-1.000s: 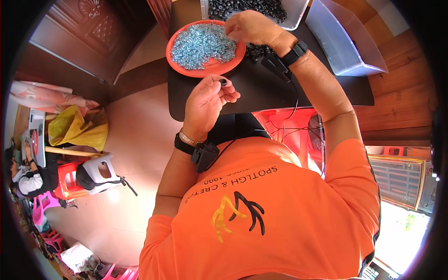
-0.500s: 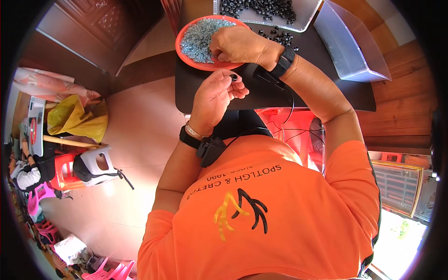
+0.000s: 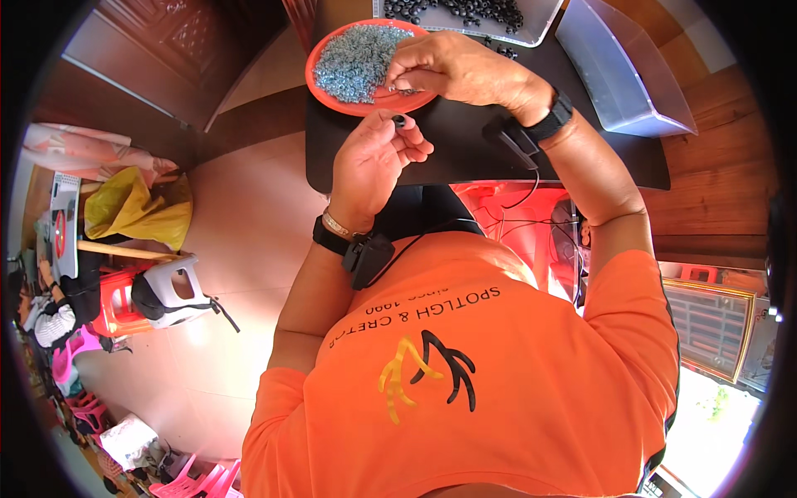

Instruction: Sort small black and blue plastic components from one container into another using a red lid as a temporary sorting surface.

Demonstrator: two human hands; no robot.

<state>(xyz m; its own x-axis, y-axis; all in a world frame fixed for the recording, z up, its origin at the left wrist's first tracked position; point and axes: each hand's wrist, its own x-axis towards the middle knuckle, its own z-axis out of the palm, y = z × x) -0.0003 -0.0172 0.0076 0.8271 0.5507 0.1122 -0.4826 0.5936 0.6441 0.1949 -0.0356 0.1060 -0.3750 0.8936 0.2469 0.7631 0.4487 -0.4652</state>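
My left hand (image 3: 364, 170) is palm up in front of the table edge, pinching a small round black part (image 3: 399, 121) between thumb and forefinger. Over the right rim of an orange-red oval dish (image 3: 332, 101) is my right hand (image 3: 469, 70). Its thumb and fingertips press together; whatever is between them is too small to make out. A heap of tiny shiny silver-blue pieces (image 3: 353, 66) fills most of the dish. Some of the dish's bare bottom shows beneath my right fingertips.
Behind the dish, a clear plastic bin (image 3: 531, 35) holds many small black parts (image 3: 465, 12); a few lie loose on the dark table (image 3: 581, 158). Another translucent bin (image 3: 618, 75) stands at the right. A cable (image 3: 535, 187) hangs from my right wrist device. Stools (image 3: 170, 290) stand far left.
My right hand has drawn back from the pieces toward the dish's right rim, fingertips still pinched. My left hand has shifted slightly left and up, keeping the black part.
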